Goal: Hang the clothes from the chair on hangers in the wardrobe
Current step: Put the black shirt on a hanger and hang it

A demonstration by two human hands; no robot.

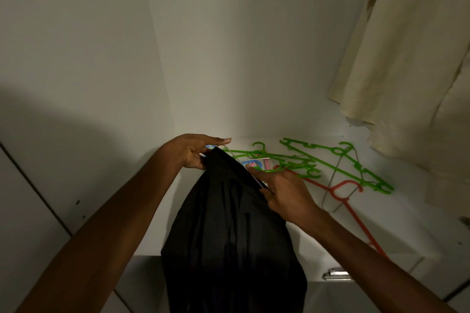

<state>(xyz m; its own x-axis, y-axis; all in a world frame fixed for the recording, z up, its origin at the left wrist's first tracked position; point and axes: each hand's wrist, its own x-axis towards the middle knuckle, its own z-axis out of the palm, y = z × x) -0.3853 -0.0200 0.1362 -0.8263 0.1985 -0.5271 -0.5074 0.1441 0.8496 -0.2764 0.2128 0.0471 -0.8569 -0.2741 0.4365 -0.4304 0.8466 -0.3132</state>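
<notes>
A black garment [229, 236] hangs down in front of me from a thin metal wire hanger [230, 151], whose rod shows along the garment's top edge. My left hand [195, 152] holds the garment's upper left end, its fingers stretched out above the cloth. My right hand [282, 190] pinches the garment's top right edge against the hanger wire. Both hands are just above the white shelf [381, 223] inside the wardrobe.
Several loose hangers lie on the shelf: green ones [338, 160], a red one [348, 201], a wire one [335, 185] and a blue-pink one [254, 162]. A cream garment [407, 58] hangs at the right. White wardrobe walls [229, 46] stand behind. A metal handle [337, 275] is below the shelf.
</notes>
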